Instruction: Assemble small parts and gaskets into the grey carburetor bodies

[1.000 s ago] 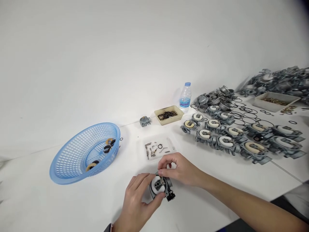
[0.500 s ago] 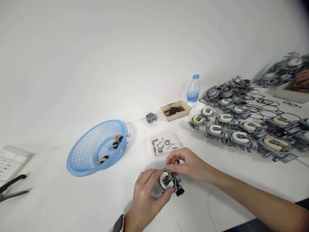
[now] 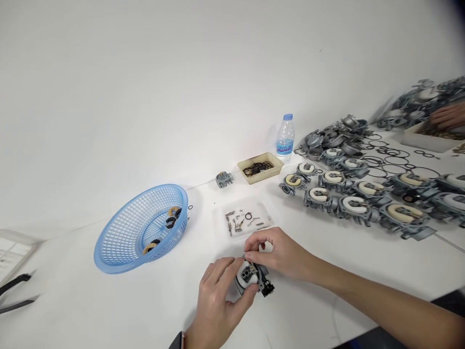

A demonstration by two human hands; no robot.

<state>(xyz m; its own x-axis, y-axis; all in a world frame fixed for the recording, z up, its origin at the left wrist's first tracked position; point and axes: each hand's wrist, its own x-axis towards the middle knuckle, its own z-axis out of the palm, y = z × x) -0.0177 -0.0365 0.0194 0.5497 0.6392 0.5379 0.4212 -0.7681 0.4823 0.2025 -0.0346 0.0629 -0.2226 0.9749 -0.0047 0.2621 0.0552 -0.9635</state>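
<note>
A carburetor (image 3: 262,279) with a white float (image 3: 242,277) facing up sits on the white table in front of me. My left hand (image 3: 222,291) grips its left side, thumb at the near edge and fingers at the far edge. At the carburetor's far rim, my right hand (image 3: 271,249) has thumb and forefinger pinched together; whatever is between the fingertips is too small to make out. Just beyond the hands lies a clear plastic tray (image 3: 221,225) holding small metal parts and a black O-ring (image 3: 248,216).
A blue basket (image 3: 109,223) with several rings stands left; pliers (image 3: 16,283) lie at far left. Behind are another carburetor (image 3: 224,179), a box of O-rings (image 3: 259,168) and a water bottle (image 3: 285,138). Several carburetors (image 3: 354,206) fill the right. Another person's hand (image 3: 448,116) reaches into a box there.
The view has shifted slightly, so everything sits a little further left. My left hand still holds the carburetor, and my right hand stays pinched at its far rim.
</note>
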